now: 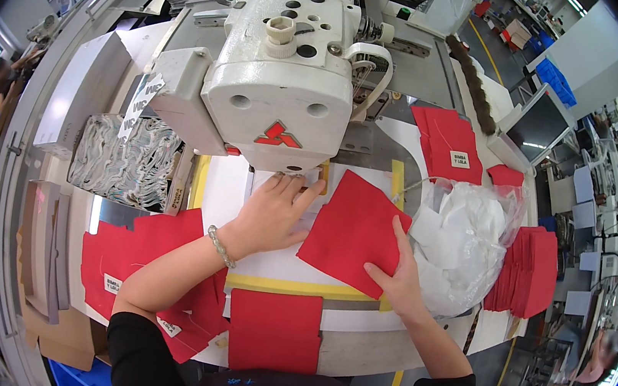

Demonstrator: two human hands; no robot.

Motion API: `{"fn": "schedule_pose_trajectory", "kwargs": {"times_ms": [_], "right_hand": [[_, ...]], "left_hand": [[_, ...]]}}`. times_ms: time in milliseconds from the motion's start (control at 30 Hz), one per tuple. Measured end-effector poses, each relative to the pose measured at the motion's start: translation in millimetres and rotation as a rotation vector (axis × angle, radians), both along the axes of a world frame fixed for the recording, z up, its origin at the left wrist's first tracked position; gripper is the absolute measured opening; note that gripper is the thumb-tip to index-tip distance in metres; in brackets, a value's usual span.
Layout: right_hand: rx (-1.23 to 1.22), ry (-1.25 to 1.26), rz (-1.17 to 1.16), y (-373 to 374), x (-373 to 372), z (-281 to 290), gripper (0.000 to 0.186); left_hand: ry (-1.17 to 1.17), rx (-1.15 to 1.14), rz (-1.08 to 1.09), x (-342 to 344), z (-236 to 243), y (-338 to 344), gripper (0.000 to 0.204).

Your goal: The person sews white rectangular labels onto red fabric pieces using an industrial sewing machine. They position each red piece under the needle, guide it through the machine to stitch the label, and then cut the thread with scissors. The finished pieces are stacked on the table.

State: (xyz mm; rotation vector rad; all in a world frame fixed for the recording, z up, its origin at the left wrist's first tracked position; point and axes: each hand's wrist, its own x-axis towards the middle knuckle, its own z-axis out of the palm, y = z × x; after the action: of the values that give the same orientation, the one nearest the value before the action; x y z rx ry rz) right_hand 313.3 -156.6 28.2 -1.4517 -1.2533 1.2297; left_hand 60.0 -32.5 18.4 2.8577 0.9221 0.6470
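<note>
Left hand: the left hand (276, 208) is laid open and flat, fingers spread, on a small white piece (287, 184) under the front of the large off-white industrial sewing machine (277, 73); a beaded bracelet (221, 246) is worn at the wrist.
Right hand: the right hand (394, 269) is pressed open on the lower right corner of a red square fabric piece (353, 229), with the thumb lying on top of the cloth; nothing is gripped.
Red fabric piece: it is lain tilted on the white table (277, 266), just right of the machine's needle area and touching the clear plastic bag of white pieces (460, 246).
Yellow tape lines: a yellow taped border (290, 285) is seen on the table below both hands.
Near edge: another red fabric square (274, 331) is placed flat at the front of the table, between the forearms.
Left side: a spread of red pieces with small white labels (135, 256) is partly covered by the left forearm.
Right side: a stack of red fabric (527, 270) is set beyond the bag, and more red labelled pieces (450, 145) are placed further back.
</note>
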Motion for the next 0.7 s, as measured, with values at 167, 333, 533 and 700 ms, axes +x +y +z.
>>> {"fn": "schedule_pose_trajectory", "kwargs": {"times_ms": [167,333,533,700], "right_hand": [[-0.016,0.019,0.002,-1,-1,0,0.09],[0.031,-0.091,0.021,1,-2,2,0.091],[0.062,-0.145,0.023,10,-8,5,0.092],[0.067,-0.188,0.063,33,-14,13,0.092]], "left_hand": [[0.015,0.375,-0.414,0,10,-11,0.05],[0.086,0.405,-0.596,-5,-6,-20,0.021],[0.032,0.459,-0.541,-10,-5,-11,0.02],[0.027,0.482,-0.508,-16,-6,0,0.02]]}}
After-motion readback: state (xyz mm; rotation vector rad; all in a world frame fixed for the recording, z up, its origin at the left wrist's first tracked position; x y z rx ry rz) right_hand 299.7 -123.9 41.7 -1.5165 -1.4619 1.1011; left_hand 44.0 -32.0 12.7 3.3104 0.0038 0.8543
